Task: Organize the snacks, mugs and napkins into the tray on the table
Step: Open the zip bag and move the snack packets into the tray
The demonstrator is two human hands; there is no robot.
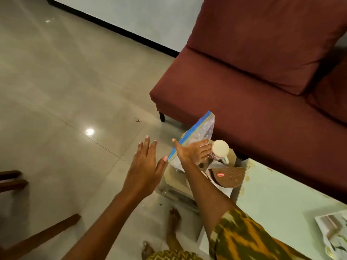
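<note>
R hand grips zip bag; L hand spread, released; mug part-hidden.

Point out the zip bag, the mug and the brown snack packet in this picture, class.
zip bag [203, 128]: head view, on its clear upper panel.
mug [221, 148]: head view, on its pale round face turned toward the camera.
brown snack packet [231, 177]: head view, on its ribbed brown face beside the red label.
</note>
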